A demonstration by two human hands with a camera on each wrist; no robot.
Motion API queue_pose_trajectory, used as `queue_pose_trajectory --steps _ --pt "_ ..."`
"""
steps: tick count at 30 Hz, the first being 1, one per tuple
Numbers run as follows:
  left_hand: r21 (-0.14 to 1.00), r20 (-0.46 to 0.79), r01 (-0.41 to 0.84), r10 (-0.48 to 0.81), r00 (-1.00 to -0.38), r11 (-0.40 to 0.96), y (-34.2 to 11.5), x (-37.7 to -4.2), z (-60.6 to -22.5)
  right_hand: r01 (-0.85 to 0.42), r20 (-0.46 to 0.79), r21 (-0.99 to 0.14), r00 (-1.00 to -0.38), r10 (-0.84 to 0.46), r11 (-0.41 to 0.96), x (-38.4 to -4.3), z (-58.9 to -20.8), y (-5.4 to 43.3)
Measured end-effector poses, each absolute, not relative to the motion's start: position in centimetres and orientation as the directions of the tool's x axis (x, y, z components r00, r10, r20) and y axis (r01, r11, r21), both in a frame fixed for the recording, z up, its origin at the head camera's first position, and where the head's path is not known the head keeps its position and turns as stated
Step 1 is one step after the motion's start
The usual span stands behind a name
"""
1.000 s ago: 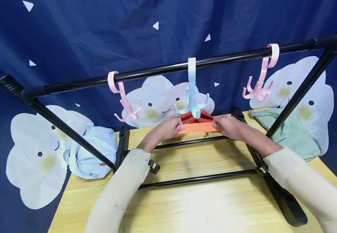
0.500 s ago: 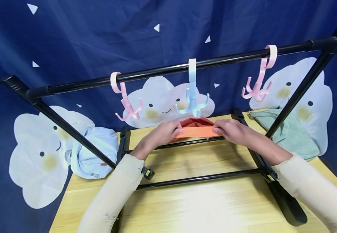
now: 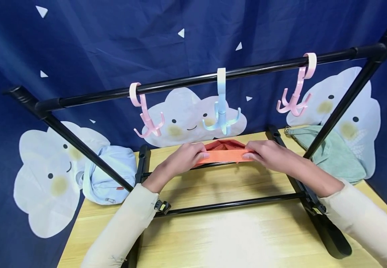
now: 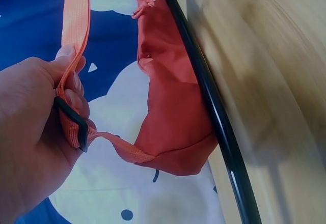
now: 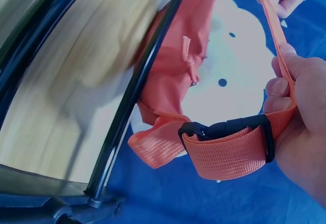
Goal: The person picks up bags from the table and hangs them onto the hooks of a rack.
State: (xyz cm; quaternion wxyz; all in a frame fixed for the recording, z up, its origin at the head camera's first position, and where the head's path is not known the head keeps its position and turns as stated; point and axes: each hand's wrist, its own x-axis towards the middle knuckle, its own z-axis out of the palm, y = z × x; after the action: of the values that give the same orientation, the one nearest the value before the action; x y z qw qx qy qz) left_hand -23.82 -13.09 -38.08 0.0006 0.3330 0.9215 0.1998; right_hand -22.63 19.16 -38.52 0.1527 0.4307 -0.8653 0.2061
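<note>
Both hands hold an orange-red waist bag (image 4: pixel 173 91) by its webbing strap, which is stretched level between them. On the left, my left hand (image 3: pixel 186 158) pinches the strap (image 3: pixel 227 155) between thumb and fingers; a black strap slider (image 4: pixel 71 122) lies against those fingers in the left wrist view. My right hand (image 3: pixel 268 154) grips the strap's other end, beside a black buckle (image 5: pixel 229 130) in the right wrist view. The bag body hangs behind the strap, near the rack's rear lower bar, mostly hidden in the head view. Above it hangs a light blue hook (image 3: pixel 221 108).
A black rack (image 3: pixel 180 84) stands on the wooden table (image 3: pixel 213 238). Two pink hooks, a left one (image 3: pixel 148 119) and a right one (image 3: pixel 295 96), hang from its top bar. A light blue bag (image 3: pixel 109 176) lies left, a green bag (image 3: pixel 337 152) right.
Both hands have lowered and come nearer with the strap and bag, from just under the blue hook to further below it. The grip stays the same.
</note>
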Motion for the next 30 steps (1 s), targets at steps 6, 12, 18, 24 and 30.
queue_pose_trajectory --steps 6,12,18,24,30 --pt "0.352 0.167 0.656 0.645 -0.746 0.667 -13.5 -23.2 -37.8 -0.821 0.443 -0.18 -0.56 -0.7 0.542 -21.3 -37.7 18.9" --pt "0.302 0.218 0.7 0.668 -0.712 0.647 -13.6 -22.4 -37.1 -0.813 0.431 -0.188 -0.572 -0.697 0.551 -20.5 -36.7 18.9" --pt "0.267 0.234 0.702 0.662 -0.712 0.661 -13.7 -21.5 -36.2 -0.824 0.441 -0.166 -0.554 -0.706 0.542 -19.8 -35.9 19.0" --pt "0.251 0.288 0.729 0.67 -0.684 0.636 -14.0 -20.6 -35.2 -0.855 0.492 -0.138 -0.497 -0.715 0.5 -19.4 -35.0 18.9" --pt "0.251 0.318 0.745 0.674 -0.666 0.618 -14.3 -19.8 -34.2 -0.861 0.505 -0.112 -0.48 -0.718 0.497 -18.7 -34.0 18.9"
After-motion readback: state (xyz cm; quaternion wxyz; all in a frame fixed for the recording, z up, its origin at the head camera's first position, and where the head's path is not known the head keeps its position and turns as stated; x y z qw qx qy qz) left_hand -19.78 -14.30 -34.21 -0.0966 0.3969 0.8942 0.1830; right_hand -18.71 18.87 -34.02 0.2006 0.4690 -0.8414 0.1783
